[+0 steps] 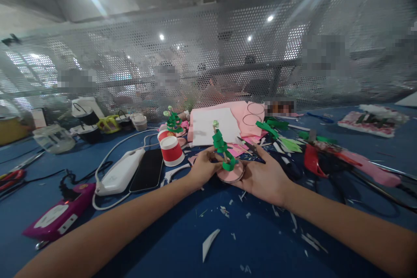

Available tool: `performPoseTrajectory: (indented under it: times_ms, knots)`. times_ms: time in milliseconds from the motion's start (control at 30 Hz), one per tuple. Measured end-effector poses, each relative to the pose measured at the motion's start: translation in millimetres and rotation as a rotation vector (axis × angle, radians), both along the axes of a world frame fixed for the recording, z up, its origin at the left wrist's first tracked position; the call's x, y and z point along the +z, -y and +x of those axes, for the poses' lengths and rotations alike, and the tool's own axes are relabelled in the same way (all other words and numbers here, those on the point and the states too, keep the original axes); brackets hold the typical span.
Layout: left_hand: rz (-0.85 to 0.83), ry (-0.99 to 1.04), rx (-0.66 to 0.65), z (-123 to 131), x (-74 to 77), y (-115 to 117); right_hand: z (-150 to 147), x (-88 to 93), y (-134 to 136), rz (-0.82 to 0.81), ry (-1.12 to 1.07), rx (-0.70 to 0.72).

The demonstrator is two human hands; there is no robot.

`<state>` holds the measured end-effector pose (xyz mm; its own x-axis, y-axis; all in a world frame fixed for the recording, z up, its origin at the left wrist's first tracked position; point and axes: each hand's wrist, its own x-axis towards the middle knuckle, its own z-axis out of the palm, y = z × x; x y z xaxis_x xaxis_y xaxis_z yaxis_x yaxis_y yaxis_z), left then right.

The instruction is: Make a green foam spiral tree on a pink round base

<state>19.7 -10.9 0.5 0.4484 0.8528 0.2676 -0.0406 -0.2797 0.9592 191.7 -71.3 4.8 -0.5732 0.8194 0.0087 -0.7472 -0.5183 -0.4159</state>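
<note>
A small craft tree (220, 142) stands upright between my hands: a green paper strip spirals round a thin stick, with a pale green piece on top. Its round pink base (230, 173) rests on the fingers of my right hand (269, 176), which supports it from the right and below. My left hand (205, 167) is closed at the tree's lower left, its fingertips pinching near the stick and the strip's lower end. Dark pointed blades (249, 144), seemingly scissors, show just beyond my right thumb; whether that hand touches them I cannot tell.
A similar green tree (174, 121) stands behind red-and-white paper cups (172, 151). Left are a phone (147, 171), a white power bank (120, 171) and a purple power strip (61, 210). A red-and-pink glue gun (368, 167) lies right. Paper scraps (210, 243) litter the blue table.
</note>
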Motion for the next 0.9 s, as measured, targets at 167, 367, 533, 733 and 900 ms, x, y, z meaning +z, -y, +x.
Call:
performPoseTrajectory:
  times_ms: [167, 367, 533, 733, 900]
  knots:
    - [-0.002, 0.009, 0.017, 0.8, 1.5, 1.3, 0.4, -0.8, -0.3, -0.035, 0.008, -0.018]
    - [-0.005, 0.007, 0.02, 0.6, 2.3, 2.7, -1.5, 1.6, 0.7, -0.036, 0.021, -0.023]
    - [-0.014, 0.017, 0.024, 0.6, 1.4, 2.2, -1.5, 3.2, 1.2, -0.024, 0.031, -0.019]
    - [-0.024, 0.014, 0.005, 0.7, 2.6, 2.7, -1.4, 2.3, 1.4, 0.02, 0.035, -0.005]
    - [-0.025, 0.013, 0.013, 0.8, 1.9, 2.5, -0.4, 0.6, 0.4, 0.017, 0.041, -0.013]
